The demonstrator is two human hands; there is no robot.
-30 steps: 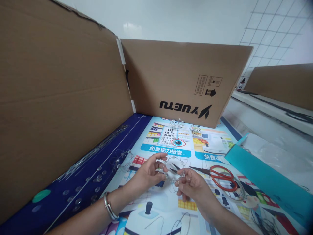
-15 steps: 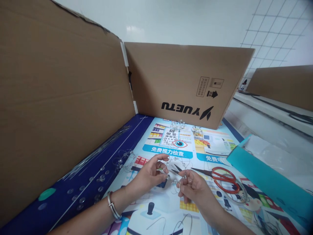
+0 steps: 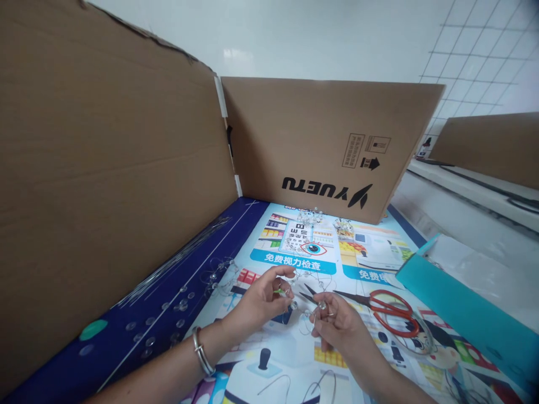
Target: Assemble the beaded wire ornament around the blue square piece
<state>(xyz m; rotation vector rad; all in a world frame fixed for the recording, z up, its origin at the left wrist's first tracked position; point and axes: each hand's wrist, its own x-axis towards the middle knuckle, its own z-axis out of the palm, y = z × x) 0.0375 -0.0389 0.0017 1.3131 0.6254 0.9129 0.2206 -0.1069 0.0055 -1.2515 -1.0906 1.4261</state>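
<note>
The beaded wire [image 3: 322, 305] hangs between the hands above the printed mat [image 3: 290, 257]; the left hand [image 3: 261, 300] and right hand [image 3: 339, 328] stand apart, each pinching it between thumb and fingers. Expect it to be light, springy and easily kinked; take hold on bare wire beside a clear bead; red-handled scissors [image 3: 391, 314] lie near the right hand.

White glossy wall [image 3: 320, 39] behind, soft patch of light reflected on it, even indoor light overall. Right side wall has white tiles with dark grout lines [image 3: 475, 62]. Tall corrugated cardboard panel [image 3: 105, 168] stands along left, meets a second cardboard panel [image 3: 332, 129] with black YUETU print at the back, white tape at the joint [image 3: 219, 96]. Lower right, white ledge [image 3: 463, 171] with black cable [image 3: 484, 180] along it, another cardboard sheet [image 3: 488, 148] leaning behind
</note>
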